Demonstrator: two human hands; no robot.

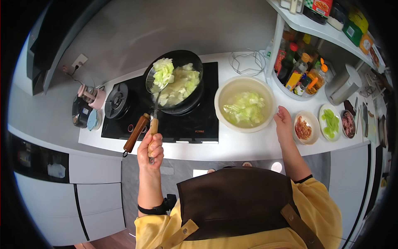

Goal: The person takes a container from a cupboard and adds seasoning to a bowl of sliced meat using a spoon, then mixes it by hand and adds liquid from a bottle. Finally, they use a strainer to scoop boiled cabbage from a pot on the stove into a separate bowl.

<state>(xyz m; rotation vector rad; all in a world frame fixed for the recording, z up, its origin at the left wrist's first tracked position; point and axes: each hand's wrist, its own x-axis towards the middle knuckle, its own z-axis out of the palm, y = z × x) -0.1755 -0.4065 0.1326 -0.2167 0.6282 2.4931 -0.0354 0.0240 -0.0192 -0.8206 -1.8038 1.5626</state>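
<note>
My left hand is closed around the light wooden handle of a skimmer, whose bowl holds cabbage pieces over the left side of a black wok. More cabbage lies in cloudy liquid in the wok, which sits on the right burner; its brown wooden handle points toward me beside the skimmer's handle. To the right, a large cream bowl holds cabbage leaves in liquid. My right hand is at that bowl's right rim, with no object visible in it; whether it touches the rim I cannot tell.
A bowl of sliced meat, a plate of green slices and a small bowl of dark meat line the right counter. Behind stand sauce bottles under a shelf and a wire rack. The left burner carries a black grate.
</note>
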